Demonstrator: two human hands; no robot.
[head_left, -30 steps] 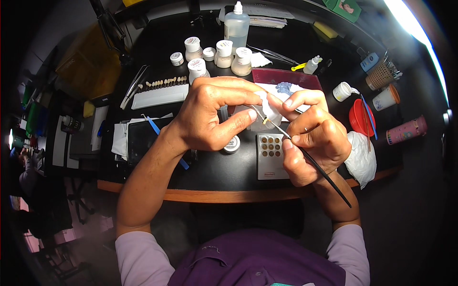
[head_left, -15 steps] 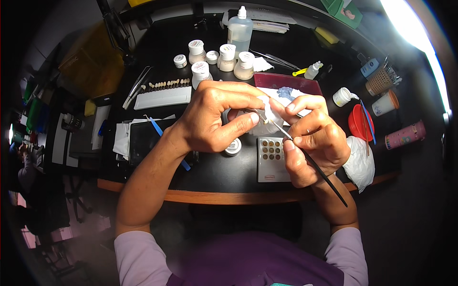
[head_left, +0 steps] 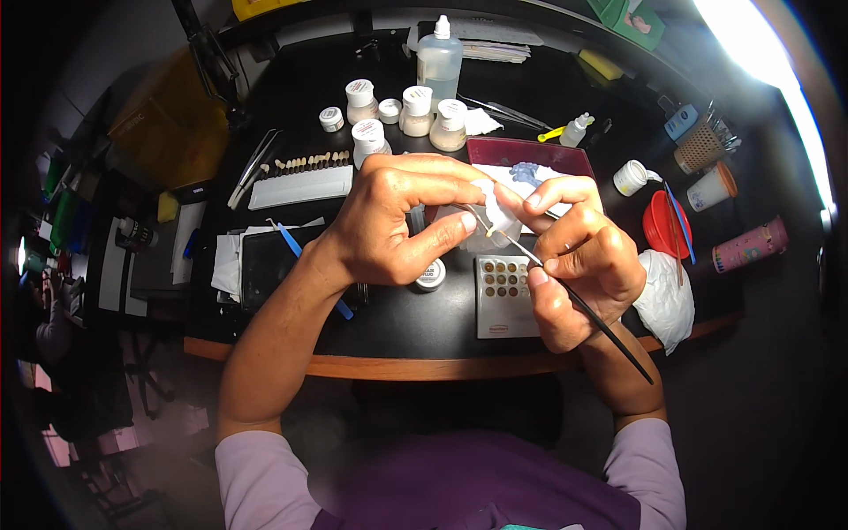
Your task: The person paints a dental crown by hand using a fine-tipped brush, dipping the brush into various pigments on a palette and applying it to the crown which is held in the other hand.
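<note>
Currently, white-lidded jars [head_left: 417,119] stand toward the far edge of the worktop [head_left: 424,327]; the right hand [head_left: 583,256] partly hides a palette [head_left: 503,309] near the front edge and pinches a brush [head_left: 609,336]. Between the hands, a small pale piece [head_left: 491,231] sits on a thin metal tool [head_left: 478,217] gripped by the left hand [head_left: 389,221], both grips unchanged since earlier.

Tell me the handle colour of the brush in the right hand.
The brush handle in the right hand is black, best seen in the head view.
</note>
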